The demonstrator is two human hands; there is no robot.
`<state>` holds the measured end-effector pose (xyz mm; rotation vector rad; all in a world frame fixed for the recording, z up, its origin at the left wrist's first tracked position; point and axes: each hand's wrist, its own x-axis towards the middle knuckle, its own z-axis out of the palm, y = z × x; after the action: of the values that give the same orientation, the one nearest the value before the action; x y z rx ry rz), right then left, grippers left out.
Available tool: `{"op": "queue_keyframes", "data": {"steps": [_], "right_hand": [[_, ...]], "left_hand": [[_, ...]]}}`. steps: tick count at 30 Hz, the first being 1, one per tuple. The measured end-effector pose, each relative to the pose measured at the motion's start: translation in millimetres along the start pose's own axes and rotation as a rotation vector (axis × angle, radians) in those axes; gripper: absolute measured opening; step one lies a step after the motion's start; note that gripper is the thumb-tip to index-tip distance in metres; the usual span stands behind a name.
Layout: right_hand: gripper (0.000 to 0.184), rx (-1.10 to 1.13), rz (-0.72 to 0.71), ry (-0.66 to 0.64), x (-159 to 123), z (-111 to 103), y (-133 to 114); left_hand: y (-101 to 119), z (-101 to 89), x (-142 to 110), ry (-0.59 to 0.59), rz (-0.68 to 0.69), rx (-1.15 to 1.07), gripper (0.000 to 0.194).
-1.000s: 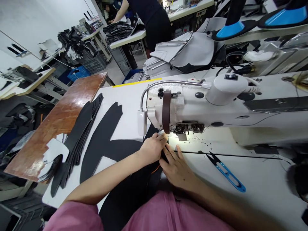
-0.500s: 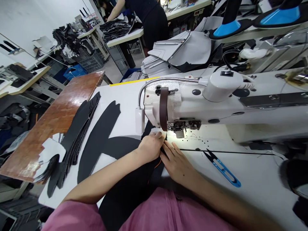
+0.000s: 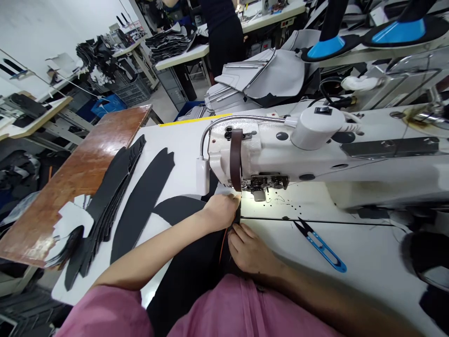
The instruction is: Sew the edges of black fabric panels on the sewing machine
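I'm pinching the black panel (image 3: 237, 216) in my left hand (image 3: 220, 211) by the presser foot (image 3: 258, 195) | right hand (image 3: 249, 249) half-curled on it | risk: fast feeding dragging my fingertips (image 3: 235, 197) under

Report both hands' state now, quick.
Left hand: closed, at the presser foot; whatever it holds is hidden.
Right hand: closed, fingers curled on the black piece.

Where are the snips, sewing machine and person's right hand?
Blue-handled snips (image 3: 321, 245), head view, blue handle.
Sewing machine (image 3: 266, 157), head view, white casing.
Right hand (image 3: 249, 250), head view, back of hand.
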<state>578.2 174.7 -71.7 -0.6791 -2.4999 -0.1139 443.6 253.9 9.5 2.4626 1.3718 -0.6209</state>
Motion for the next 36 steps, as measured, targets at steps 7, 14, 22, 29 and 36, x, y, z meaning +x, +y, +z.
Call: {"op": "queue_keyframes", "data": {"steps": [7,14,22,29,36], "right_hand": [[0.027,0.001,0.119,-0.109,0.7,-0.6,1.4],[0.039,-0.05,0.153,-0.212,6.4,-5.0,7.3],[0.031,-0.08,0.147,-0.2,7.3,-6.0,8.8],[0.03,-0.082,0.166,-0.249,13.7,-5.0,13.6],[0.031,-0.145,0.192,-0.214,12.5,-1.7,14.6]], "left_hand": [[3.0,-2.9,-10.5,-0.02,0.041,0.003,0.027],[3.4,-11.8,-1.3,-0.041,0.014,-0.003,0.022],[2.6,-16.3,2.4,-0.052,0.016,0.039,0.021],[1.9,-15.8,0.6,-0.068,0.022,0.032,0.022],[-2.7,-14.5,3.1,-0.052,0.013,0.023,0.019]]}}
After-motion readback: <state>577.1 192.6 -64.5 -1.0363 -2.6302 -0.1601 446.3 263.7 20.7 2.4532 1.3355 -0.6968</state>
